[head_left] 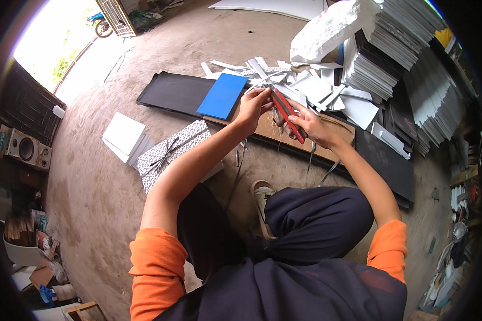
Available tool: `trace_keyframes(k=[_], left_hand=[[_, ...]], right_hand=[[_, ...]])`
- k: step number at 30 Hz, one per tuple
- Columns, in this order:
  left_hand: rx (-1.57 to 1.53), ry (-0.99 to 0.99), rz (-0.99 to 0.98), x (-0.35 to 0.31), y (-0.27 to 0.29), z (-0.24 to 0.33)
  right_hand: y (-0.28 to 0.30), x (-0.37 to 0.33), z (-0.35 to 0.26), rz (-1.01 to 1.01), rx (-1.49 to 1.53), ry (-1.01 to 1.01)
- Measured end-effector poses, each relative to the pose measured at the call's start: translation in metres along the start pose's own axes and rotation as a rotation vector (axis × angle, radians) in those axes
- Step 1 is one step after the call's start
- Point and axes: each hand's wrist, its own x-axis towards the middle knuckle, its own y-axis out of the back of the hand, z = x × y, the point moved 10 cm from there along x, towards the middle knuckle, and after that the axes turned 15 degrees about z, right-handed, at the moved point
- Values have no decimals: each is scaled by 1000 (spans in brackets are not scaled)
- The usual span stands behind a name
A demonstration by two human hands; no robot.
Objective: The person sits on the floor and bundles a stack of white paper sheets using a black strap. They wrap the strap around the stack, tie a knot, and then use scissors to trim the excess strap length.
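Observation:
A red and black utility knife slants above a wooden board, gripped in my right hand with the fingers wrapped round its handle. At the knife's far end, my left hand has its fingers pinched against the front tip; the blade itself is hard to make out. Left of the hands, a blue rectangular panel lies across a black board. Thin dark strips hang over the wooden board's near edge.
White offcuts are heaped beyond the board. Near my left arm lie a patterned bundle tied with dark strip and white sheets. Tall stacks of sheets and a white sack stand at the far right. A speaker sits at left.

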Motion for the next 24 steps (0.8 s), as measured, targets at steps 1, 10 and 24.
trace_keyframes(k=[1,10,24], left_hand=[[-22,7,18,4,1,-6],[132,158,380,68,58,-129],[-63,271,350,94,73,-247]], right_hand=[[4,2,4,2,7,-13],[100,53,146,424,-757,226],[141,63,213,796,-1411,206]])
